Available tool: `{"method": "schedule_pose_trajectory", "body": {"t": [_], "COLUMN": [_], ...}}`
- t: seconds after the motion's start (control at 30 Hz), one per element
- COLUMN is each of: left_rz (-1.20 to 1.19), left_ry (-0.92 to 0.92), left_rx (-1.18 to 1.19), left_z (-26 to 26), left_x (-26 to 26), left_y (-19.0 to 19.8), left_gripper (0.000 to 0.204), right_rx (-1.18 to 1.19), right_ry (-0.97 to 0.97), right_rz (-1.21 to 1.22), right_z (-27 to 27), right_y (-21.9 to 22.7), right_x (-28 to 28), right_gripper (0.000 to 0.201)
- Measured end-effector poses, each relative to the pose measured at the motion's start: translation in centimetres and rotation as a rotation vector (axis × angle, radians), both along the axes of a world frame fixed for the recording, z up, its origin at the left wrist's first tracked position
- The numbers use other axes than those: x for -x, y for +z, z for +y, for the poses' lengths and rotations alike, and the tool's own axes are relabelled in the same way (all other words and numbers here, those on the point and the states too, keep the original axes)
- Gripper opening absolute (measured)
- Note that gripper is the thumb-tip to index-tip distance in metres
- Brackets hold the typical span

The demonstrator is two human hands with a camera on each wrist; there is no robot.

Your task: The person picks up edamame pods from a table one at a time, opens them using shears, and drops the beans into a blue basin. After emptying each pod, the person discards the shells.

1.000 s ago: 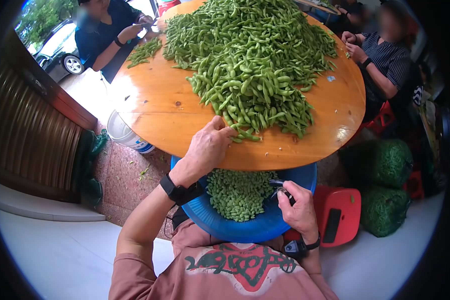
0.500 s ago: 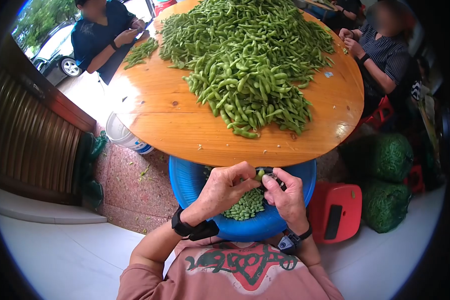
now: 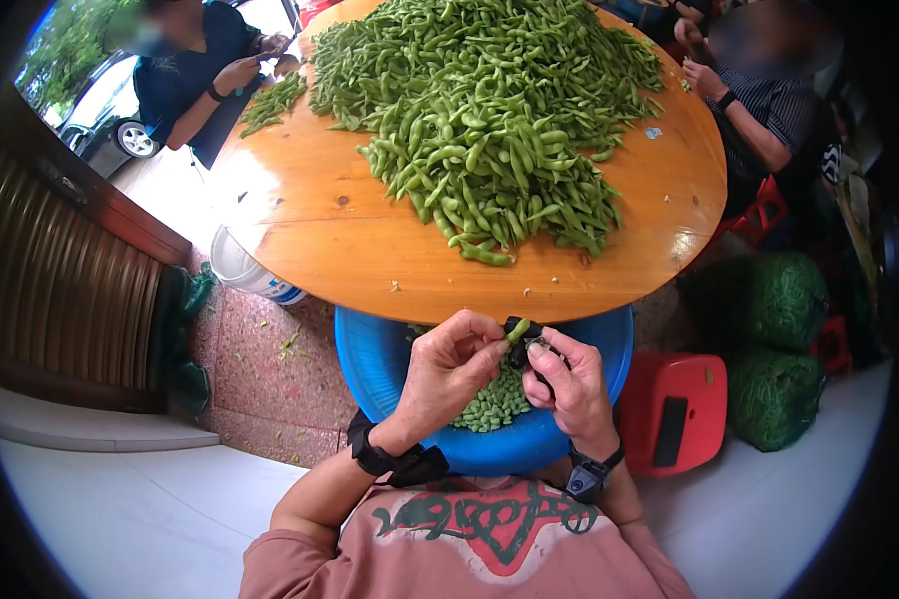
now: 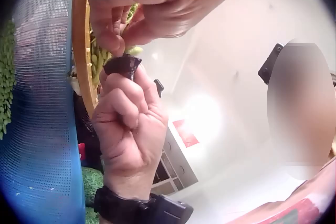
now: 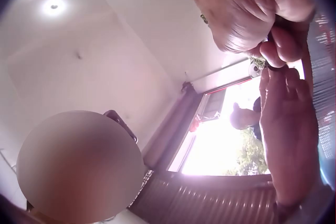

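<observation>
Over the blue basin (image 3: 360,374), my left hand (image 3: 448,371) pinches a green soybean pod (image 3: 517,330) between thumb and fingers. My right hand (image 3: 576,387) grips a small black tool (image 4: 124,65) right at the pod; its exact kind is mostly hidden by the fingers. In the left wrist view both hands meet at the tool's end. The right wrist view shows the left hand (image 5: 290,129) with its fingertips close under the curled right fingers. Shelled green beans (image 3: 493,407) lie in the basin below the hands.
A large pile of soybean pods (image 3: 499,120) covers much of the round wooden table (image 3: 330,255). A red stool (image 3: 704,399) stands right of the basin, near filled green net bags (image 3: 774,399). A white bucket (image 3: 238,268) sits left. Other people work around the table.
My left hand has come from the pile's near edge back over the basin, now with a pod, and meets the right hand. Over the last half second both hands rose slightly.
</observation>
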State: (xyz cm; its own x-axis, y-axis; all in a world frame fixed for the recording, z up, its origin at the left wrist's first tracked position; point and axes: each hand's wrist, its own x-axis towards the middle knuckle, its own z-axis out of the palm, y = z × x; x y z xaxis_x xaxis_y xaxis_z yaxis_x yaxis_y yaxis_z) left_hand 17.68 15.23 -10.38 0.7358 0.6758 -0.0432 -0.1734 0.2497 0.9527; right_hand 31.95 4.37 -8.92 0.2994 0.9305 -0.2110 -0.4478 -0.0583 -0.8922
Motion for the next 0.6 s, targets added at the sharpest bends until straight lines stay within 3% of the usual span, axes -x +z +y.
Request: {"method": "schedule_pose_trajectory", "body": {"t": [0.1, 0.17, 0.4, 0.47, 0.5, 0.57, 0.6], "left_rz": [0.04, 0.106, 0.117, 0.097, -0.025, -0.181, -0.255], "left_ry": [0.084, 0.158, 0.175, 0.074, 0.025, -0.112, -0.228], "left_rx": [-0.175, -0.463, -0.685, -0.361, -0.136, 0.263, 0.452], "left_z": [-0.7, -0.8, -0.7, -1.0, -1.1, -0.2, 0.3], "left_x": [-0.4, -0.5, -0.4, -0.1, -0.2, 0.3, 0.5], "left_y": [-0.2, -0.1, 0.3, -0.3, -0.2, 0.9, 1.3], "left_gripper": [0.007, 0.009, 0.011, 0.015, 0.019, 0.021, 0.022], "right_rx": [0.013, 0.033, 0.01, -0.025, -0.052, -0.053, -0.055], "right_ry": [-0.003, -0.014, -0.001, 0.007, 0.026, 0.144, 0.136], "right_rz": [0.039, 0.056, 0.042, -0.053, -0.065, 0.177, 0.166], "right_z": [0.2, 0.2, 0.2, 0.1, 0.1, -0.2, -0.3], "right_y": [0.1, 0.0, -0.1, -0.3, -0.3, 0.5, 0.8], "right_x": [0.0, -0.1, -0.1, -0.3, -0.4, -1.4, -1.6], "right_gripper": [0.018, 0.017, 0.011, 0.008, 0.01, 0.013, 0.013]}}
